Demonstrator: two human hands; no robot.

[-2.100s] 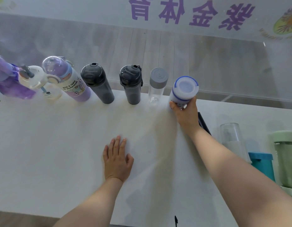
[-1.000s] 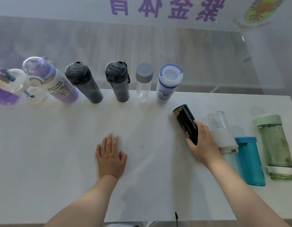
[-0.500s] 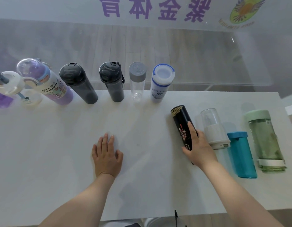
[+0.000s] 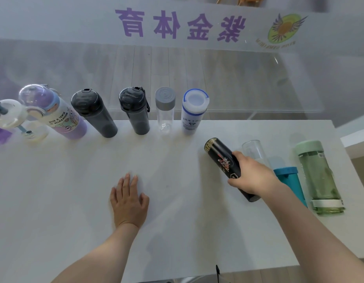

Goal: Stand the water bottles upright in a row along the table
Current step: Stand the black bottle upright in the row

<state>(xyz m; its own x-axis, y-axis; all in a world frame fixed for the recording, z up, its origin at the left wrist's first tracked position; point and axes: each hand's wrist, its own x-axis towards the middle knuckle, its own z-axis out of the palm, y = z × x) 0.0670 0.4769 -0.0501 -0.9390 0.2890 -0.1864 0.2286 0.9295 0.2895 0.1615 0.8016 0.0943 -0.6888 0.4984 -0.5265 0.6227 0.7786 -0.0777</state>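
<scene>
Flanking the gripped black bottle [image 4: 222, 158]: clear tumbler [image 4: 253, 149], teal bottle [image 4: 292, 181].

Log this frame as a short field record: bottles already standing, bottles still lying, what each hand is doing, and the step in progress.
standing row: white bottle with blue rim at its right end, clear bottle with grey cap beside it, two dark grey bottles, others further left
lying: teal bottle, green bottle, clear bottle partly hidden by the right hand
right hand: grips black bottle
left hand: flat on table
step: black bottle is next to stand
</scene>
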